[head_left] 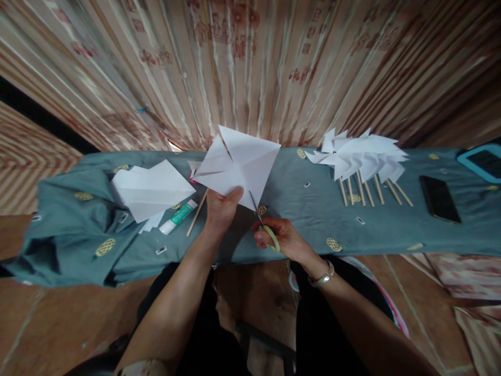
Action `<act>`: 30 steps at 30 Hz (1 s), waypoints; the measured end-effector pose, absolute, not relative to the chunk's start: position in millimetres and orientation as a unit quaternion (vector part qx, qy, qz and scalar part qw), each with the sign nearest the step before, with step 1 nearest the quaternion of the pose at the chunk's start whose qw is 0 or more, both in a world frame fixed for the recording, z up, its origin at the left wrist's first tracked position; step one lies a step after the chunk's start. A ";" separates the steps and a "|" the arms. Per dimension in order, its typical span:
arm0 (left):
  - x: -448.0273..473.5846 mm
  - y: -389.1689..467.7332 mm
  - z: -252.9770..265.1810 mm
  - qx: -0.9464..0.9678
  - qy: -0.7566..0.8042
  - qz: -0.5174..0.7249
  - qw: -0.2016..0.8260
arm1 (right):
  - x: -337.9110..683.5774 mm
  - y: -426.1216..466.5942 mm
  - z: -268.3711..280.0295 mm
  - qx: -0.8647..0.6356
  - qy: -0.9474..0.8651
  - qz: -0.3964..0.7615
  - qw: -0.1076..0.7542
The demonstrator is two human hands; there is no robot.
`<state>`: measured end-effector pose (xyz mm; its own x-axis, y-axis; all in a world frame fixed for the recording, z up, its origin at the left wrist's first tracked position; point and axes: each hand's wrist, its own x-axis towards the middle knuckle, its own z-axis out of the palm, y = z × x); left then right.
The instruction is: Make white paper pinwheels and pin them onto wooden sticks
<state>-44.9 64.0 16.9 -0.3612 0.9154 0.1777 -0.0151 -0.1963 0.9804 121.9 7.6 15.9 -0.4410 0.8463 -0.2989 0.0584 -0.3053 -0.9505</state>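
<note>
My left hand (pixel 224 208) pinches the near edge of a white paper square (pixel 250 162), its thumb on top. Two slits run from the far and left corners toward the middle of the sheet. My right hand (pixel 278 236) is closed round the green-handled scissors (pixel 270 236). Their blades meet the sheet's near corner, to the right of my left thumb. A thin wooden stick (pixel 197 213) lies on the cloth beside my left hand, and a green and white glue stick (pixel 178 216) is to its left.
White paper sheets (pixel 152 188) lie in a pile at the left. Several white paper pinwheels (pixel 360 156) on wooden sticks overlap in a row at the right. Beyond them are a black phone (pixel 440 199) and a blue-framed tablet (pixel 483 163). Green cloth (pixel 301 219) covers the narrow table; a curtain (pixel 242 68) hangs behind.
</note>
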 end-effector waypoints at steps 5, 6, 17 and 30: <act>-43.9 62.0 11.7 0.449 0.511 0.621 0.389 | 125.6 7.4 16.0 -0.436 -0.527 0.669 0.291; -43.4 61.1 12.1 0.450 0.512 0.615 0.395 | 126.3 7.5 15.9 -0.437 -0.529 0.668 0.289; -37.0 52.3 25.0 0.400 0.526 0.606 0.443 | 125.4 9.0 18.5 -0.440 -0.555 0.650 0.275; -37.9 51.6 27.9 0.406 0.518 0.609 0.442 | 123.3 9.0 17.2 -0.454 -0.511 0.667 0.297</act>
